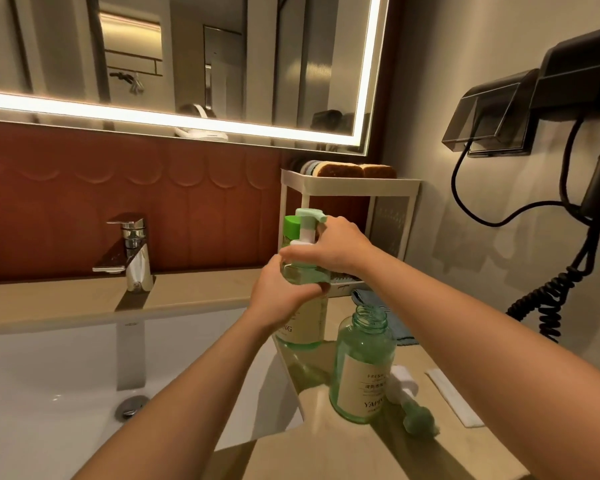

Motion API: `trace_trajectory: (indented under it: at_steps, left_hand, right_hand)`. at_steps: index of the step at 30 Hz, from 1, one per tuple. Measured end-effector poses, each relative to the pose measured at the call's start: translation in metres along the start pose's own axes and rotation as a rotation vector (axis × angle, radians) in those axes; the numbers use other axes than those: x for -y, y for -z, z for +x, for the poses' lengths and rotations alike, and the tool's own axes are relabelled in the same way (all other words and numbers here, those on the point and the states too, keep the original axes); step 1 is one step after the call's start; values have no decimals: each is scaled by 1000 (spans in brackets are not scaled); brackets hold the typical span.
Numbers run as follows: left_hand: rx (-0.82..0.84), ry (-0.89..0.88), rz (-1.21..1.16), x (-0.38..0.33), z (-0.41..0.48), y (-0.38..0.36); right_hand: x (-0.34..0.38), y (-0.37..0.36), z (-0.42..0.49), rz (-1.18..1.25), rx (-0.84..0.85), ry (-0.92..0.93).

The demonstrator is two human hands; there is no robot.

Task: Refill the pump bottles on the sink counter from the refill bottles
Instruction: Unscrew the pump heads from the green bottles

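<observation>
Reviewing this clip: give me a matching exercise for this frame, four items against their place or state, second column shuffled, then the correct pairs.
Items
1. held pump bottle
2. open green bottle
3. loose pump head
4. green-capped bottle

States
A. lying on the counter
B. standing behind the hands, cap on
C. standing uncapped, no pump
D. steadied by left hand, right hand on its pump collar

Pairs: 1-D, 2-C, 3-A, 4-B

You have only one view, from the camera on your head. It looks forward and down, close over the sink counter point(194, 292), with the basin point(49, 368) at left and the mirror point(194, 64) above.
</observation>
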State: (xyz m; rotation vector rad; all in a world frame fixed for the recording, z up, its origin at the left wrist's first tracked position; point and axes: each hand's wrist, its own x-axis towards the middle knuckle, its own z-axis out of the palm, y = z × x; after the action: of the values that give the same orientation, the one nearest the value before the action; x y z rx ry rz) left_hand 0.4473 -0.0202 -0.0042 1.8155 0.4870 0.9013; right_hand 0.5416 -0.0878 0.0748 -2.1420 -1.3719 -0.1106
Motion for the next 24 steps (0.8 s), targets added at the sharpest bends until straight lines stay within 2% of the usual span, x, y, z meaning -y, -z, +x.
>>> trace_trajectory:
  at_steps: [8, 11, 14, 16, 18, 20, 22, 24]
  left_hand:
    - [100, -36, -137, -36, -38, 37]
    - [172, -38, -209, -47, -55, 48]
    - [249, -42, -176, -56, -75, 64]
    - [236, -28, -147, -58, -84, 74]
    - [210, -16, -78, -59, -93, 81]
    - [172, -9, -10, -62, -100, 83]
    - [113, -3, 26, -64, -107, 83]
    - [57, -25, 56, -66, -110, 80]
  right_hand:
    - [43, 20, -30, 165, -20, 178]
    - [58, 28, -44, 282, 91, 219]
    - [69, 39, -60, 348, 282, 244]
    - [73, 48, -70, 324, 390, 227]
    - [80, 52, -82, 244, 413, 179]
    - [87, 46, -88, 110, 324, 140]
    - [94, 33, -94, 6, 152, 105]
    - [98, 23, -97, 6, 15, 101]
